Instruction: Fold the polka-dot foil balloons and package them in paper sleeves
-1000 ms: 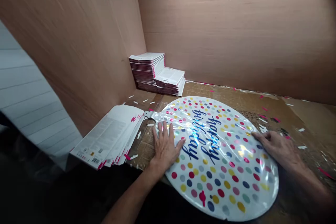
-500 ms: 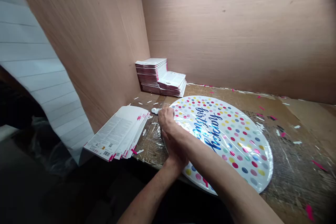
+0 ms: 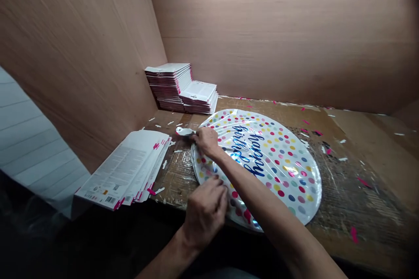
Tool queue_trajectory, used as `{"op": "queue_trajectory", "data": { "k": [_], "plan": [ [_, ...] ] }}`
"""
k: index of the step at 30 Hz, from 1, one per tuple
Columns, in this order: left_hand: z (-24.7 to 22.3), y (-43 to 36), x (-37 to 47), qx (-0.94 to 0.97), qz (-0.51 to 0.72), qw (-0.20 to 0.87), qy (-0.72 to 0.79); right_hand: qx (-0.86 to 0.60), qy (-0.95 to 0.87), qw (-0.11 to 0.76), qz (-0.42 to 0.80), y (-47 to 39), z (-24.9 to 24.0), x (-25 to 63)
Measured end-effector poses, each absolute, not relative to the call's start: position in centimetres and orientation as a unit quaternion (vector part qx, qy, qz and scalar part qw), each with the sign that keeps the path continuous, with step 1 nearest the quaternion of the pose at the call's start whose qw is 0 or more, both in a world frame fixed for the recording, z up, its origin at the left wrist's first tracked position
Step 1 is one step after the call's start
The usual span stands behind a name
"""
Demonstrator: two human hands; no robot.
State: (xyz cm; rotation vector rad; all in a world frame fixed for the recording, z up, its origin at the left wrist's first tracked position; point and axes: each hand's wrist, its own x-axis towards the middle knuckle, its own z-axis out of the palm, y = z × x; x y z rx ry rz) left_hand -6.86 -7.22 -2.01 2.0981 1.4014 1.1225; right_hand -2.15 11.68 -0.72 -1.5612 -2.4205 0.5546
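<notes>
Plywood walls boxed in a beat-up, cardboard-covered table, with the dotted birthday balloon lying flat at the front edge, white packets to its left. Right hand pinched the balloon's tab; left hand was curled, grip unclear. Pink scraps everywhere.

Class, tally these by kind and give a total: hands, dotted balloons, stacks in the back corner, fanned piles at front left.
Hands: 2 (left hand, right hand)
Dotted balloon: 1
Back-corner stacks: 2 (tall stack, low stack)
Fanned pile: 1
Total: 6
</notes>
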Motion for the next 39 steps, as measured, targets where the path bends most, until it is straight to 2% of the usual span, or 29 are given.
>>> {"op": "queue_trajectory", "data": {
  "k": [2,5,11,16,20,21,23,26,28,31,36,37,39],
  "plan": [
    [-0.7,-5.0,-8.3,0.690,0.414,0.162,0.571,-0.565,-0.777,0.159,0.225,11.8,-1.3,-0.9],
    [-0.1,0.5,-10.1,0.641,0.351,0.139,0.668,-0.582,-0.717,0.240,0.299,11.8,-2.0,0.0],
    [-1.3,7.9,-11.5,0.689,0.196,0.149,0.682,-0.589,-0.579,0.405,0.391,10.4,-2.2,2.4],
    [0.5,4.2,-11.1,0.769,0.075,0.196,0.604,-0.580,-0.462,0.486,0.462,7.4,-1.1,9.7],
    [3.8,-1.3,-10.1,0.857,-0.065,0.355,0.367,-0.551,-0.351,0.538,0.533,6.2,-0.1,15.8],
    [4.4,-1.7,-9.7,0.866,-0.086,0.385,0.308,-0.558,-0.341,0.541,0.529,6.1,0.0,16.9],
    [5.2,-0.5,-8.4,0.871,-0.058,0.384,0.300,-0.585,-0.329,0.534,0.514,5.9,0.0,18.6],
    [4.7,5.7,-5.2,0.842,0.077,0.280,0.455,-0.621,-0.322,0.508,0.502,5.2,-0.3,19.9],
    [3.5,10.7,-2.6,0.797,0.131,0.201,0.554,-0.634,-0.325,0.496,0.496,4.7,-0.8,20.2],
    [1.0,16.2,1.1,0.778,0.148,0.153,0.591,-0.657,-0.343,0.467,0.482,4.3,-1.6,20.6],
    [-3.4,17.9,3.9,0.769,0.143,0.091,0.616,-0.697,-0.409,0.381,0.450,3.2,-1.8,22.4],
    [-3.9,17.9,4.2,0.770,0.144,0.081,0.616,-0.710,-0.437,0.375,0.406,2.8,-1.4,22.6],
    [-4.3,17.8,4.6,0.773,0.144,0.069,0.615,-0.720,-0.534,0.378,0.231,2.1,-0.7,22.2]
  ]
}}
